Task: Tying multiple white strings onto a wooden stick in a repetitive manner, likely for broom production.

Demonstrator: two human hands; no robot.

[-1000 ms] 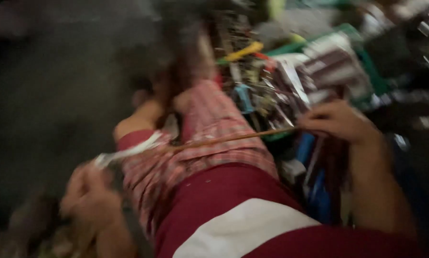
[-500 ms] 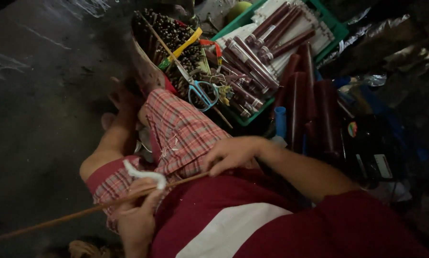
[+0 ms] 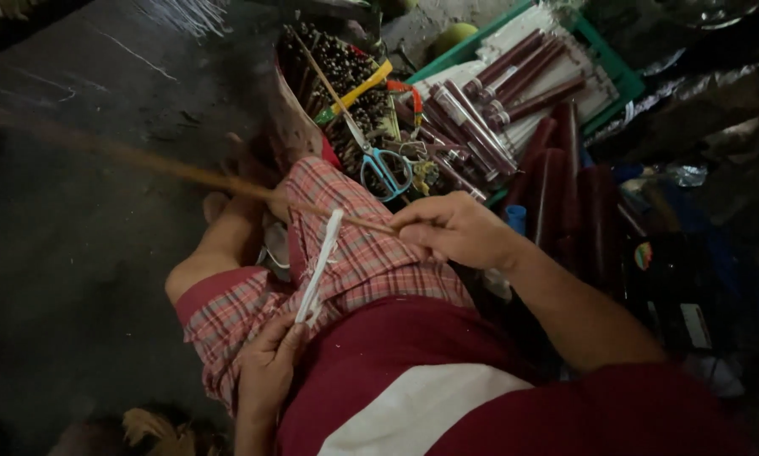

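With the right hand point(image 3: 451, 228) pinching a long thin brown stick point(image 3: 227, 181) pointing toward ten o'clock and the left hand point(image 3: 269, 367) closed on a white paper strip point(image 3: 320, 263), the stick's blurred far end might snap or slip from the fingers point(image 3: 413, 221).

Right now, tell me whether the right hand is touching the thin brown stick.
Touching. The head view shows the right hand pinching the near end of the thin brown stick between its fingertips, with no gap.
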